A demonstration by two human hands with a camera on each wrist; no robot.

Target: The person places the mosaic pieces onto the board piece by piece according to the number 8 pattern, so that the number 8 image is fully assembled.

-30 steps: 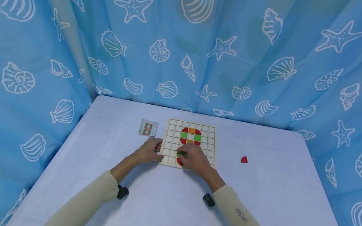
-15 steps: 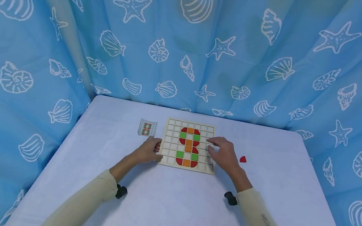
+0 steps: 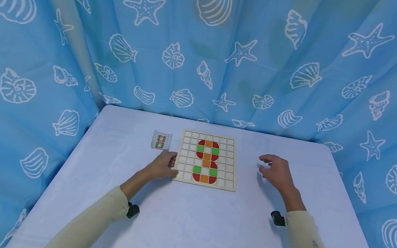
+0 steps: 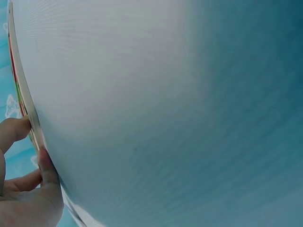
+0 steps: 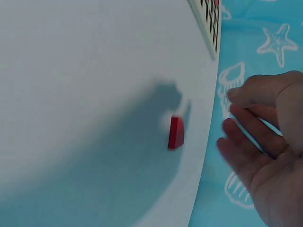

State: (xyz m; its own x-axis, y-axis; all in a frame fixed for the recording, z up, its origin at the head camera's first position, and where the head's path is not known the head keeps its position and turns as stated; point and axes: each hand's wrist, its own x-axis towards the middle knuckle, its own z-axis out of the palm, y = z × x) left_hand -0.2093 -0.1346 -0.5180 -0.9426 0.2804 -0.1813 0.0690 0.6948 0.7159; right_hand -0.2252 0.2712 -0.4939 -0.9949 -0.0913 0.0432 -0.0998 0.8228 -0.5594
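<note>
A pale wooden grid board [image 3: 189, 152] lies on the table, with red, orange and green tiles [image 3: 207, 160] set in it as a figure like an 8. My left hand [image 3: 160, 165] holds the board's left edge between thumb and fingers; the left wrist view shows the fingertips [image 4: 45, 160] against that edge. To the right of the board, my right hand [image 3: 277, 172] hovers over the cloth, fingers loosely bent and holding nothing. Near it, in the right wrist view, lies a loose red quarter-round tile [image 5: 176, 133], which the hand hides in the head view.
A small card [image 3: 161, 140] printed with a grid and a coloured pattern lies left of the board. White cloth covers the table [image 3: 188, 227]. A blue curtain [image 3: 204, 60] with shell and starfish prints rises behind it and at both sides.
My right hand has let go of a green tile at the board's lower part and moved right to over the loose red tile. The left hand stays at the board's edge.
</note>
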